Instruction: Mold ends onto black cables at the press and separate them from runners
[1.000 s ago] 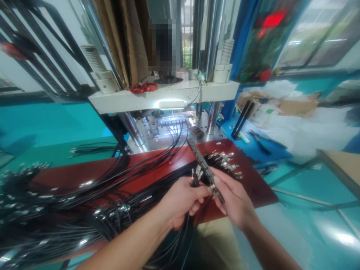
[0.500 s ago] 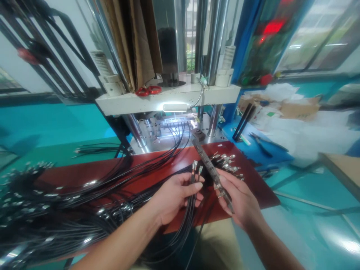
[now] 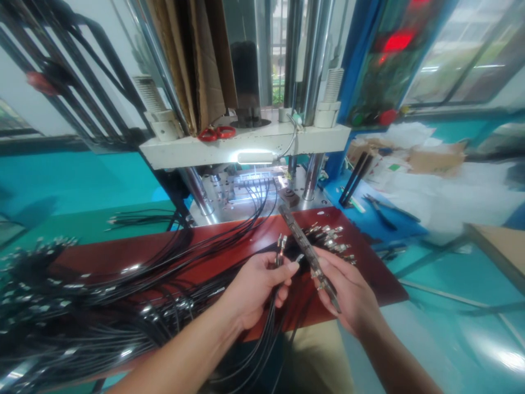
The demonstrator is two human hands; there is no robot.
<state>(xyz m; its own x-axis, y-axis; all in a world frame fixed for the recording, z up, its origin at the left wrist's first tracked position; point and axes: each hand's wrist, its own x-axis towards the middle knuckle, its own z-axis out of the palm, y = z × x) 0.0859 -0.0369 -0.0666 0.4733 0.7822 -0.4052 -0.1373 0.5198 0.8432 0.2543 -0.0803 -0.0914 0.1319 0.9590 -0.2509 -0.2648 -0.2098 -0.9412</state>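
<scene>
We have the dark bar (image 3: 301,241) slanting up and away over the front of the red-brown board (image 3: 369,273), its lower part gripped between the thumb and fingers of our right hand (image 3: 346,284). Bright metal bits (image 3: 316,273) show along its edge by those fingers; we cannot tell how firmly they sit. Just left of the bar, our left hand (image 3: 262,279) pinches a bunch of black leads (image 3: 268,317) between thumb and curled fingers, their tails hanging below. Half a second ago the metal ends of this bunch stood up side by side; now one terminal (image 3: 301,258) lies out at the thumb tip, tilted toward the bar, while the other ends (image 3: 282,243) stand upright above the fingers. The bar itself has hardly moved. We take this to mean that one lead has been singled out for the bar and the rest are being kept back, though the terminal does not look seated in it. Beyond the bar, more terminals (image 3: 332,235) lie on the board, and a mass of dark cables (image 3: 123,328) spreads to our left. Farther off, under the press's white beam (image 3: 311,139) and its lit lamp (image 3: 255,157), several cables run into a bright fixture (image 3: 256,178); red-handled scissors (image 3: 217,133) rest on the beam, and pliers (image 3: 381,213) lie to the right.
</scene>
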